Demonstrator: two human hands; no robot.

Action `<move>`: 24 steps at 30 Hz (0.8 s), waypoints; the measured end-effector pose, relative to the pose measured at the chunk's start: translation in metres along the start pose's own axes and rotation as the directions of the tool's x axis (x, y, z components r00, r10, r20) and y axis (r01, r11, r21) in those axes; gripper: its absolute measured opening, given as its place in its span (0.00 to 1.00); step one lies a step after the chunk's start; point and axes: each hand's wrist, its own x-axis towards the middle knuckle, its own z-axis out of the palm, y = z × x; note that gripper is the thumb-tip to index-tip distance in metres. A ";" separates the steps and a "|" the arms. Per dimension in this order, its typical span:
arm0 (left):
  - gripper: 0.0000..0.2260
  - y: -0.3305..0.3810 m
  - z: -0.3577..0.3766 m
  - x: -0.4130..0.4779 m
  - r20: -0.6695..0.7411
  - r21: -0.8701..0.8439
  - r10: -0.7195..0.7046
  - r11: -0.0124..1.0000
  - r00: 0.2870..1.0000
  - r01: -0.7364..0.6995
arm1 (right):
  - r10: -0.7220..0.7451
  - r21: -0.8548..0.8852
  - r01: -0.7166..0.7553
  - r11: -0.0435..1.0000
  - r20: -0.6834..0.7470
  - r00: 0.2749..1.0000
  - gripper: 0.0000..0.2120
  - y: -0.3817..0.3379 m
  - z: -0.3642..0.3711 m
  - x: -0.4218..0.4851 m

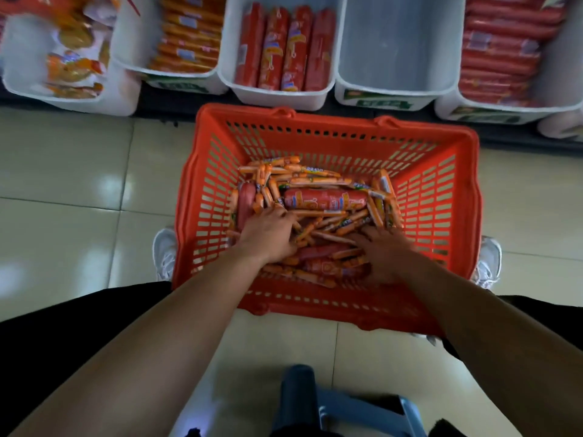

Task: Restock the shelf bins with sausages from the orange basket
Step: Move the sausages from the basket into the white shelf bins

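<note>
The orange basket (441, 197) sits on the tiled floor (63, 184) directly below the row of white shelf bins, between the person's 2 white shoes (164, 250), probably so that each handful has only a short lift to the shelf. Its bottom holds a loose heap of thin orange sausages (318, 181) with a thick red sausage (325, 199) lying across the top and more red ones half buried beneath.

Both hands are down in the heap. The left hand (268, 236) has its fingers bent into the thin sticks just beside the thick red sausage; whether they have closed on any cannot be told, since the fingertips are hidden in the pile. The right hand (386, 257) lies spread and wide on the sticks, holding nothing, and seems to be raking them together.

Above, 1 bin (189, 36) already holds thin orange sausages, the middle bin (284, 48) holds 4 thick red ones standing side by side, and the empty bin (397, 45) next to it has nothing in it. Sorting by type looks necessary, as the basket mixes both kinds. A blue stool (347, 405) shows at the bottom edge, between the person's legs.
</note>
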 end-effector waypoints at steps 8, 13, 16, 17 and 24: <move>0.34 0.007 0.020 0.034 0.038 0.126 0.078 0.989 0.996 -0.082 | 0.009 -0.165 -0.015 0.986 -0.041 0.999 0.45 -0.005 -0.001 0.016; 0.30 -0.007 0.030 0.039 -0.050 0.240 0.127 0.964 0.991 -0.112 | -0.030 -0.030 0.028 0.999 -0.055 0.998 0.35 0.001 -0.012 0.019; 0.32 -0.012 0.029 0.037 -0.041 0.286 0.077 0.956 0.996 -0.063 | -0.031 0.049 0.035 0.998 -0.086 0.996 0.30 0.002 -0.013 0.017; 0.31 -0.012 0.028 0.036 -0.042 0.294 0.066 0.954 0.997 -0.050 | -0.031 0.062 0.036 0.997 -0.083 0.996 0.29 0.001 -0.014 0.017; 0.18 -0.015 0.018 0.019 -0.068 0.303 0.033 0.953 0.997 -0.011 | 0.032 0.242 0.008 0.970 -0.159 0.987 0.25 -0.008 -0.025 0.010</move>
